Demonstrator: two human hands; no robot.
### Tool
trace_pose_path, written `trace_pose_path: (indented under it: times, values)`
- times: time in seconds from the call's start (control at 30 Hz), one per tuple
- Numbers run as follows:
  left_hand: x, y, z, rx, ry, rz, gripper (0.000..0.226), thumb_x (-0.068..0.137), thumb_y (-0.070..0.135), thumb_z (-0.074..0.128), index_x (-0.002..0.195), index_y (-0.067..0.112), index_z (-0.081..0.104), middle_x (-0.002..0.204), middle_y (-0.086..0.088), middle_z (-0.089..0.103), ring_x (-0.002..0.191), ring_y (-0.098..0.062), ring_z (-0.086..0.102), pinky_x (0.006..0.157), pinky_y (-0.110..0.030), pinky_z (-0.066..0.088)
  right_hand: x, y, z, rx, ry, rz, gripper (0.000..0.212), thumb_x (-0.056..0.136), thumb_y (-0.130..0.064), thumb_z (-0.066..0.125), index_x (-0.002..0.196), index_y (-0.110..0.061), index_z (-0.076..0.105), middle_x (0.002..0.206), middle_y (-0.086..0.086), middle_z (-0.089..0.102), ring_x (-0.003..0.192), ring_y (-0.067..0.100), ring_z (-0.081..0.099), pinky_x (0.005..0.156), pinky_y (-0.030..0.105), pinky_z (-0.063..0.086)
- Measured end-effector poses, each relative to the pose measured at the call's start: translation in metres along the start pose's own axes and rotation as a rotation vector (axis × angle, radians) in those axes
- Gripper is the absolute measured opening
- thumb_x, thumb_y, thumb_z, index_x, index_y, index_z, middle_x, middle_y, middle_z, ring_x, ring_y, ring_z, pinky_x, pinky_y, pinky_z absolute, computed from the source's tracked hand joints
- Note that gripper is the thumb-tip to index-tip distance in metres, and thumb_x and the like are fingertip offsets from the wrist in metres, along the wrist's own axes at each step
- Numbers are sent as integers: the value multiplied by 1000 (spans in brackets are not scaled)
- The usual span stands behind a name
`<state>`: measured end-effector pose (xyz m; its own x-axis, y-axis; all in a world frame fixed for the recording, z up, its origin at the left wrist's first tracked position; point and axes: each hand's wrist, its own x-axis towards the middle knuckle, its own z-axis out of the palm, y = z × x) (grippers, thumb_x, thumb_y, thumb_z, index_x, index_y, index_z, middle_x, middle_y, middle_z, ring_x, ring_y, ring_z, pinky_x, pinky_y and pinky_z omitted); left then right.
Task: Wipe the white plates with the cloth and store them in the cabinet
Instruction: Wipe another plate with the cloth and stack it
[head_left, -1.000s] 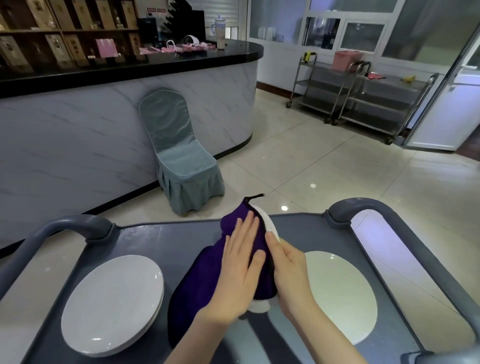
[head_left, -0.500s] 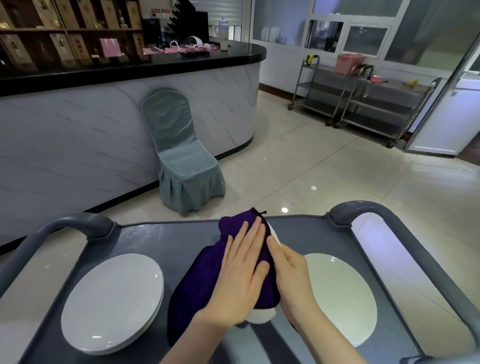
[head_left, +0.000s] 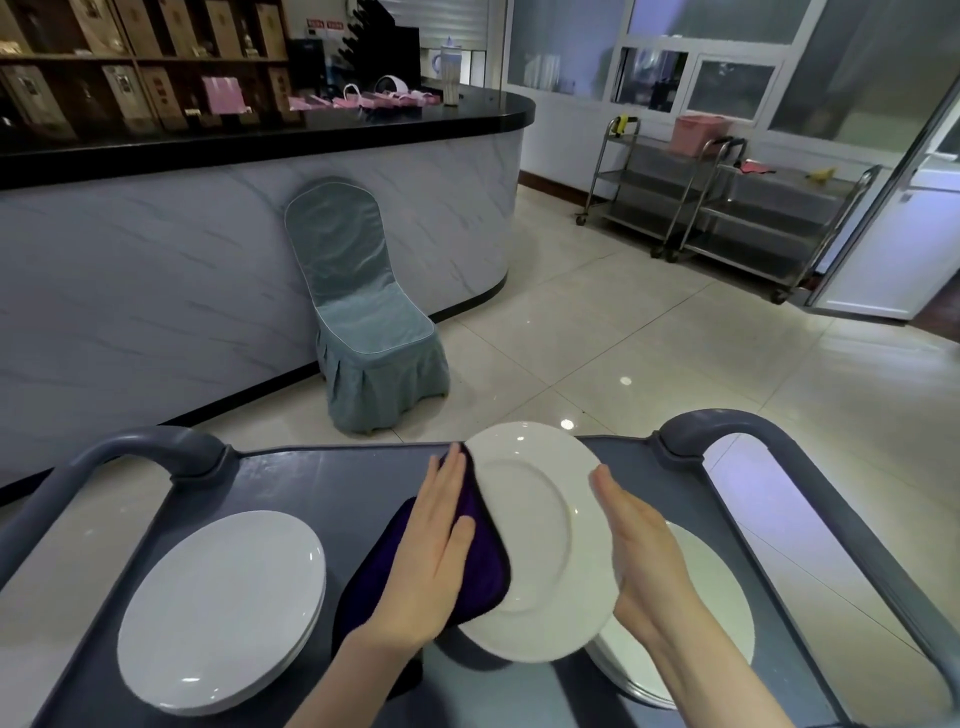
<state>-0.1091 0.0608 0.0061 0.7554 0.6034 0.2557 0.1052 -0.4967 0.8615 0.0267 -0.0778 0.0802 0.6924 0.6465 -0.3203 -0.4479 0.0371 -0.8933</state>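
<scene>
Plate (head_left: 545, 519) between two flat, straight-fingered grips: left hand (head_left: 431, 551) presses cloth (head_left: 485, 571) at 9 o'clock, right hand (head_left: 641, 551) at 3 o'clock

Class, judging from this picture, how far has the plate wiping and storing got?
Done: nothing visibly stored; no cabinet shows. In hand: the left hand presses the purple cloth against one white plate, steadied by the right hand. Left: plates lie in a left stack and a right stack on the cart; which are wiped, I cannot tell.

White plate (head_left: 540, 540), purple cloth (head_left: 480, 566), grey cart (head_left: 322, 483), teal chair (head_left: 363, 312)
</scene>
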Motion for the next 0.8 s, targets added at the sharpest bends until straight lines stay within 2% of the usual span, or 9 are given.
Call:
trace_pose_path:
  times: [0.07,0.17,0.23,0.33,0.43,0.67,0.8]
  values:
    - [10,13,-3,134,-63,118,57,100,32,28,155,33,11,161,26,5,150,-2,-3,123,-38,6,-1,3,7,-40,-22,25,35,97,-31,55,111,-3,72,107,18,74,101,34,71,92,45,54]
    - [24,18,-9,249,-111,206,56,101,31,27,155,31,16,161,23,9,150,-3,1,123,-40,11,0,5,11,-35,-53,59,36,97,-30,55,113,-3,72,111,19,73,106,37,69,101,51,49]
    - [23,11,-12,217,-100,191,55,102,26,31,155,31,16,161,25,10,150,-2,2,123,-41,12,1,2,9,-27,-46,52,37,96,-31,56,114,-2,71,111,20,73,105,37,69,99,49,50]
    - [9,-4,-13,77,-42,68,57,101,23,35,154,34,16,160,28,10,149,1,3,124,-41,12,4,-5,-1,-31,-7,33,38,98,-35,54,112,-5,72,107,17,74,99,34,72,88,45,54]
    - [-2,-7,-8,16,-34,-13,58,101,27,33,154,37,13,159,32,8,148,4,0,124,-42,10,6,-7,-6,-40,5,28,39,98,-36,54,111,-5,72,108,17,74,100,35,71,94,49,52]
    - [23,7,-7,327,-86,215,57,100,29,27,155,29,16,162,21,11,150,-3,4,123,-38,14,6,7,9,-41,-66,95,37,97,-32,56,114,-3,71,111,18,73,104,35,70,102,51,48]
    - [15,-11,-10,142,0,139,56,101,22,35,155,28,21,160,22,17,149,-2,13,122,-34,16,14,-1,6,15,-42,92,38,98,-34,54,114,-4,71,111,18,73,101,33,71,92,46,53]
